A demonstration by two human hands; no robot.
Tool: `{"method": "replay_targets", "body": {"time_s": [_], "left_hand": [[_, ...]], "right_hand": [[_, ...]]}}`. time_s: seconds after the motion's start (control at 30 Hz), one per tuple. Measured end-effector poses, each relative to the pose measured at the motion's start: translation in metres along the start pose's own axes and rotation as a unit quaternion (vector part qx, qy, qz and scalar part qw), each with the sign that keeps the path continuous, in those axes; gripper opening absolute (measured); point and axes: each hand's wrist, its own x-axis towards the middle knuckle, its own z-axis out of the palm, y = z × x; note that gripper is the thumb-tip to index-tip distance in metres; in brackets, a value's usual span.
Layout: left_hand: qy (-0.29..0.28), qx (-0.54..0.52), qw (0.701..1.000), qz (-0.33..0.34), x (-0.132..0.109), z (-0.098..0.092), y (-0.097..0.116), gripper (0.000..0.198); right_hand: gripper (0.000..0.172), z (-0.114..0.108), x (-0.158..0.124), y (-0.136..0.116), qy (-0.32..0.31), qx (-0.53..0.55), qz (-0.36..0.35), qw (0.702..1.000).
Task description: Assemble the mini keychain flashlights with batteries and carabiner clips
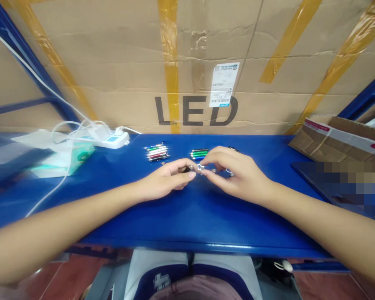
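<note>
My right hand (242, 173) pinches a small silver metal piece (200, 167) between thumb and forefinger. Close beside it, my left hand (165, 181) has its fingers closed around a small dark tube-like piece (187, 169), mostly hidden by the fingers. The two pieces are almost tip to tip; whether they touch I cannot tell. Just behind the hands lie green slim metal tubes (199, 154). To their left is a row of several slim tubes (156, 152) in silver, red, green and black. Some small shiny bits (214, 170) lie under my right hand, partly hidden.
A white power strip (104, 138) with cables and a green-and-white plastic packet (65, 160) occupy the left of the blue table (203, 221). An open cardboard box (340, 137) stands at the right. A large carton (125, 83) marked LED walls off the back.
</note>
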Motion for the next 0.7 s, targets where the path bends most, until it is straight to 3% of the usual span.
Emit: {"method": "replay_targets", "body": {"time_s": [0.33,0.7], "left_hand": [[0.058,0.155,0.983,0.077,0.0002,0.0023,0.0080,0.024],[0.046,0.176,0.980,0.082,-0.0011,0.0010,0.0049,0.025]], "right_hand": [[0.014,-0.0002,-0.0007,-0.0026,-0.045,-0.054,-0.065,0.995],[0.014,0.0022,-0.0036,-0.0002,-0.069,-0.039,-0.084,0.993]]}}
